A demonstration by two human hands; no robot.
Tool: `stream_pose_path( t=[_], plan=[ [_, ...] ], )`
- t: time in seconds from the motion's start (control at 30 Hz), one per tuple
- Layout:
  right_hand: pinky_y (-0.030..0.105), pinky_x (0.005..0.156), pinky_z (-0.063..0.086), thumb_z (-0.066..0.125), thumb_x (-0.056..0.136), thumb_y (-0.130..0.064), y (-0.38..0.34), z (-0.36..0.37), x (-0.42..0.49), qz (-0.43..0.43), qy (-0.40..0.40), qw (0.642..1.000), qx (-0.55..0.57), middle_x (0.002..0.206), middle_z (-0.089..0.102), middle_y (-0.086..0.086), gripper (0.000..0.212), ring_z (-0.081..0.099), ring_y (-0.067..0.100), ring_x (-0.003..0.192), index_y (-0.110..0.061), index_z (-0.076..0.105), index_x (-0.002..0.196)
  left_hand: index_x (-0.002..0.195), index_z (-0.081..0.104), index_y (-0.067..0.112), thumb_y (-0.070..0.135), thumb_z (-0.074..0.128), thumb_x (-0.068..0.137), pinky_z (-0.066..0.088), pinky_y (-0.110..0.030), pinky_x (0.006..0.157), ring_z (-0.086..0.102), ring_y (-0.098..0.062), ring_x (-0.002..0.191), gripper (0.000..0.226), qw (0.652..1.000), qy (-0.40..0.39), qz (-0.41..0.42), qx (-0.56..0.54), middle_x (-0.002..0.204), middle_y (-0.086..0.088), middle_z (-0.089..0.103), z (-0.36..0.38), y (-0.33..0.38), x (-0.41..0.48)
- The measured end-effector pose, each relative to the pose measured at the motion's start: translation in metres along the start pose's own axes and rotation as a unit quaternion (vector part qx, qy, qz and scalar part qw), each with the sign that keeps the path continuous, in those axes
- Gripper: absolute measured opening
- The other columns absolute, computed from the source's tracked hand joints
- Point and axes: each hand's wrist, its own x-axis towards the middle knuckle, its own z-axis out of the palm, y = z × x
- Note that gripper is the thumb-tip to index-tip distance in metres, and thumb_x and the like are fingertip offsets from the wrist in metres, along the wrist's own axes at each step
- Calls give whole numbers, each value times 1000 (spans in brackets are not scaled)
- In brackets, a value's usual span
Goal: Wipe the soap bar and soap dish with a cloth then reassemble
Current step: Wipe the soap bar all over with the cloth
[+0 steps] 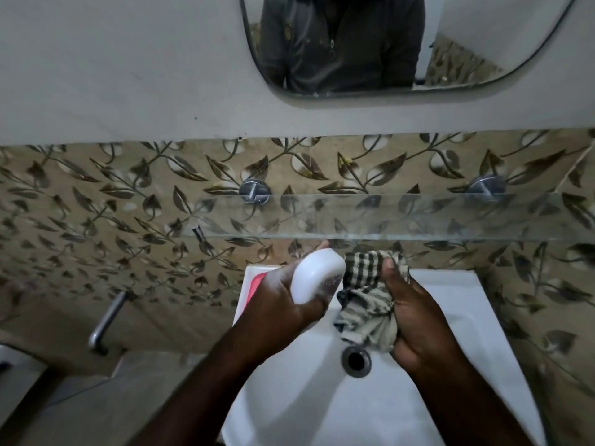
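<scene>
Gripping the white soap bar (317,276) over the sink (450,300), the left hand (280,300) curls its fingers round the bar's lower end, long axis tilted up toward the wall. Just to its right, the right hand (415,317) bunches the striped cloth (363,304) in closed fingers, at or against the bar's edge. The pink soap dish (254,278) waits behind the left hand.
</scene>
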Motion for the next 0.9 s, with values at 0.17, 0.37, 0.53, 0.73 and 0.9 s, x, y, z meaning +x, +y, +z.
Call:
stream_pose_path(
  t=[0.17, 0.37, 0.53, 0.73, 0.9],
  plan=[
    [28, 66, 58, 66, 83, 6, 7, 29, -10, -189, 9, 943, -273, 89, 77, 2, 27, 74, 20, 82, -16, 71, 98, 107, 67, 35, -2, 67, 68, 48, -13, 62, 66, 3, 72, 54, 997, -26, 44, 49, 83, 19, 73, -5, -3, 1],
    [38, 91, 47, 52, 82, -9, 22, 55, -27, -424, -104, 644, -629, 125, 62, -18, 46, 63, 27, 105, -20, 64, 125, 74, 64, 16, -1, 65, 71, 46, -22, 56, 59, -3, 63, 17, 991, -46, 95, 78, 70, 5, 68, -24, 0, 4],
    [42, 106, 38, 51, 84, -2, 15, 45, -14, -446, -99, 600, -657, 125, 64, 5, 42, 51, 28, 126, -6, 62, 125, 73, 65, 27, 1, 58, 66, 44, -22, 49, 55, -2, 55, 28, 991, -51, 97, 78, 66, 11, 66, -21, 6, -2],
    [35, 107, 36, 17, 104, -24, 34, 53, -38, -486, -113, 555, -666, 132, 59, 12, 52, 52, 29, 126, -6, 61, 125, 109, 66, 4, 0, 56, 86, 55, -19, 82, 68, -29, 104, 25, 973, -24, 30, 229, 115, -2, 70, 11, 2, -4],
    [30, 101, 43, 42, 88, -9, -2, 38, -34, -377, -104, 717, -578, 131, 59, 2, 46, 61, 28, 119, -22, 48, 131, 94, 64, 30, -9, 51, 64, 48, -14, 78, 63, 2, 91, 51, 969, -41, 151, 192, 93, 17, 66, 13, 9, 3]
  ],
)
